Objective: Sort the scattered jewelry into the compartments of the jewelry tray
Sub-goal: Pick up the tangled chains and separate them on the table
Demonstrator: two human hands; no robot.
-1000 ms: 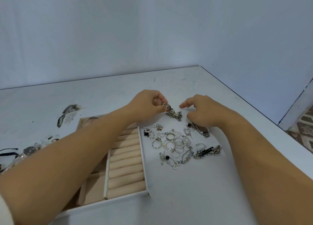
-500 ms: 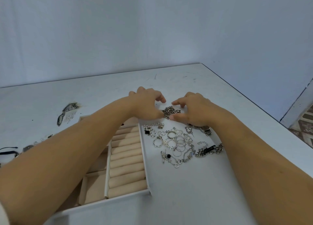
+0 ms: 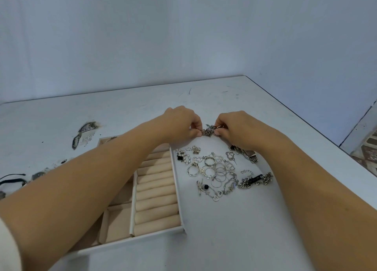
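Barely begun, I'd say. The left hand [image 3: 179,124] and right hand [image 3: 237,128] both pinch one tangled chain [image 3: 208,131] toward the table's [image 3: 244,240] far right corner. The pile [image 3: 216,173] lies unsorted beside the tray [image 3: 142,236], whose ring rolls are bare.

Jewelry pile [image 3: 218,173] lies right of the jewelry tray [image 3: 179,193].

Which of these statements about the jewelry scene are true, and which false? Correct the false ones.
1. The left hand and the right hand both pinch the tangled chain. True.
2. The ring rolls in the tray hold rings. False: the rolls that show are bare.
3. The pile of rings lies on the table, right of the tray. True.
4. The bracelet with the black bar lies in the tray. False: it lies on the table, right of the pile.
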